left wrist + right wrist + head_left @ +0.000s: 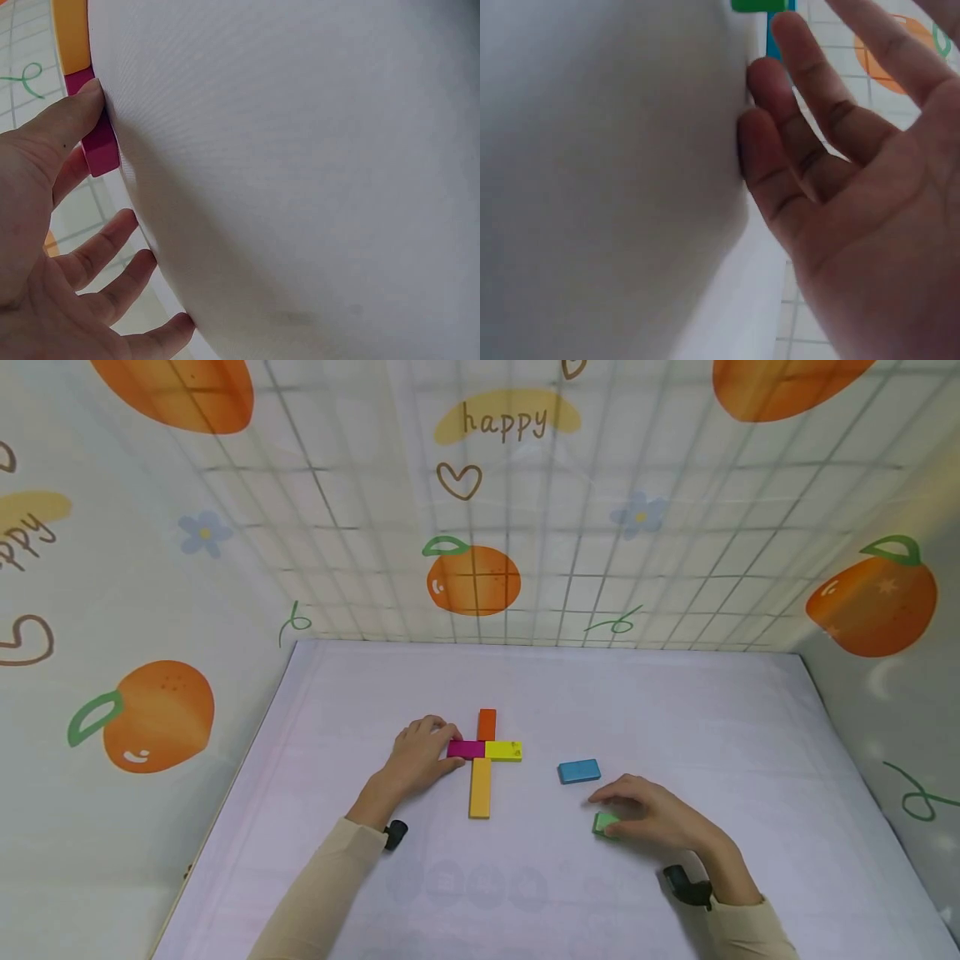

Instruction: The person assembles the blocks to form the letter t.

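While the green block [602,822] is partly covered by the thumb of the right hand [660,814] in the head view, its left end is exposed on the table [360,693]. It is placed on the near side of that hand's forefinger, a gap being shown between; by the left hand [420,756] it is not approached. Its long axis cannot be judged, the other end being hidden. Finish: light green, flat-topped, straight-edged. Blue block [579,772]: set just beyond, laid crosswise, slightly slanted. Magenta block [466,749]: pinched near its left end by the left hand; met by the yellow block [503,751] on the right, the orange-red block [487,725] beyond, the amber block [480,788] on the near side.

Left wrist view: the magenta block is held between thumb and forefinger, the other fingers spread; the amber block is seen adjoining.

Right wrist view: the green block is cropped by the upper edge, a deeper green, with blue behind. The fingers are held wide, loosely bent; no closed grip is shown.
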The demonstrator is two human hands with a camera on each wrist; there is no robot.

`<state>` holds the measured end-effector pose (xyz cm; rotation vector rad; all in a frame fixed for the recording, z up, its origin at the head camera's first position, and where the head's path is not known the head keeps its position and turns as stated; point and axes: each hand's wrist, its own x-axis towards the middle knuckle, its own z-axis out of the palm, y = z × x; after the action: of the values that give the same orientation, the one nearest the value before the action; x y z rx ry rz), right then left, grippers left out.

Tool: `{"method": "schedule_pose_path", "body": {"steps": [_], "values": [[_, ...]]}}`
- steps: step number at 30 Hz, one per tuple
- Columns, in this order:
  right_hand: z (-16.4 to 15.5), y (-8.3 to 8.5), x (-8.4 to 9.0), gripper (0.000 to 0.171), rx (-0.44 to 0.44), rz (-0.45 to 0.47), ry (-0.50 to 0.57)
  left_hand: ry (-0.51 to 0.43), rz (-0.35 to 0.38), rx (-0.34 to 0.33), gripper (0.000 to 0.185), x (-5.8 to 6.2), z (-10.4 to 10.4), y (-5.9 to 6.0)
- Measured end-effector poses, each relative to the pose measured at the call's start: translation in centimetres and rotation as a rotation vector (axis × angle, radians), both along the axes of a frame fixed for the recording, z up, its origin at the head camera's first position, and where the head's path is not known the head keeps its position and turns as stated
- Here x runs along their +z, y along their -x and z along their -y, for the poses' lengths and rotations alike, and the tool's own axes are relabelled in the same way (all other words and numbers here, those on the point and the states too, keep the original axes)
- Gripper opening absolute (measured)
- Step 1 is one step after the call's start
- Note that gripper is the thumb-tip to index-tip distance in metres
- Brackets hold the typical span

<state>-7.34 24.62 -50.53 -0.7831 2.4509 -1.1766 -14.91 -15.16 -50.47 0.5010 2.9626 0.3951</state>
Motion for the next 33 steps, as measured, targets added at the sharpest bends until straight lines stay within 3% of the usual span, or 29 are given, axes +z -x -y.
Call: {"method": "schedule_pose_path", "body": {"steps": [13, 27, 33], "values": [[-1.1, -0.3, -0.3, 0.048, 0.073, -0.006, 0.033, -0.011, -0.001, -0.01, 0.037, -0.1, 0.0, 0.1], [-0.8, -0.3, -0.3, 0.048, 0.045, 0.069, -0.012, -0.022, -0.009, -0.005, 0.037, -0.2, 0.1, 0.0], [-0.8, -0.3, -0.5, 0.047, 0.04, 0.05, -0.009, -0.018, -0.017, 0.0, 0.038, -0.1, 0.1, -0.1]]}}
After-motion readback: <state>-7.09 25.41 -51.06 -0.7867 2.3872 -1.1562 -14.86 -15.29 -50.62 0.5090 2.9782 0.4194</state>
